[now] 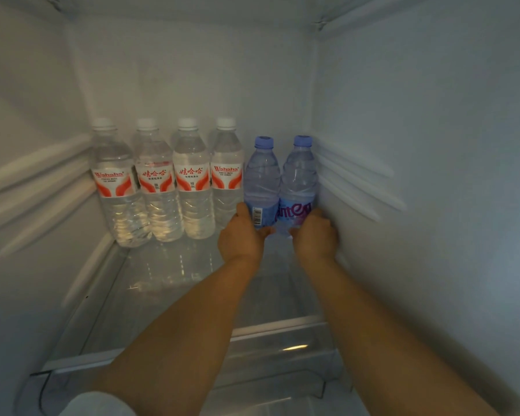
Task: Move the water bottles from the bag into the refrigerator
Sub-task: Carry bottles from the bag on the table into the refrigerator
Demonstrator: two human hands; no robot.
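Blue-capped and blue-tinted, two small water bottles are what both hands are on right now. The left hand (pixel 243 235) is wrapped low around the left blue bottle (pixel 261 181), thumb side near the barcode, and the right hand (pixel 314 232) grips the base of the right blue bottle (pixel 297 181), the one with purple lettering. Both stand upright, touching each other, tucked against the fridge's right wall (pixel 418 145), I'd guess to finish the row neatly. Just beside them to the left are four taller clear Wahaha bottles (pixel 168 181) with white caps, lined up along the back. Everything sits on the glass shelf (pixel 168 283). The bag isn't in view, so can't say if more are left.
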